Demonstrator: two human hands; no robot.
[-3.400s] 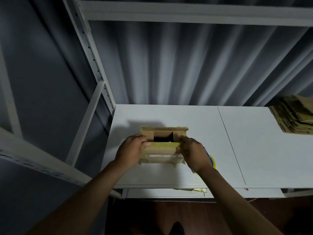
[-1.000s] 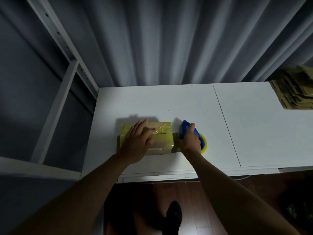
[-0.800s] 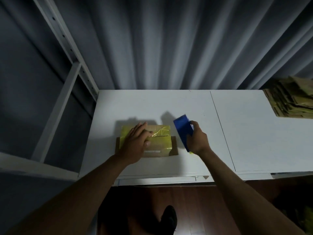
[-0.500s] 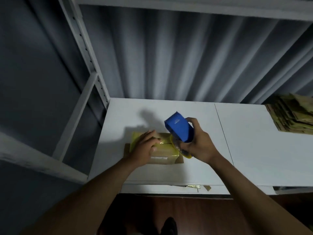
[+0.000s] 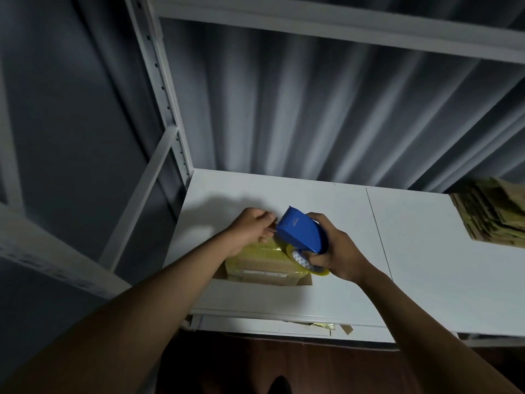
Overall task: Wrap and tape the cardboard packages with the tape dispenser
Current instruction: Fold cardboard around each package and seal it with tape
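Holding tape dispenser (image 5: pixel 302 234), perhaps above package (image 5: pixel 264 264)

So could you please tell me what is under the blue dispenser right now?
The dispenser, held up by the right hand, hangs over the taped package on the table. The package's far right corner is covered.

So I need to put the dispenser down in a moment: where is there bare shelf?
Bare shelf lies right of the seam, up to the cardboard stack, and behind the package toward the curtain. It is crowded at the package, where both hands work.
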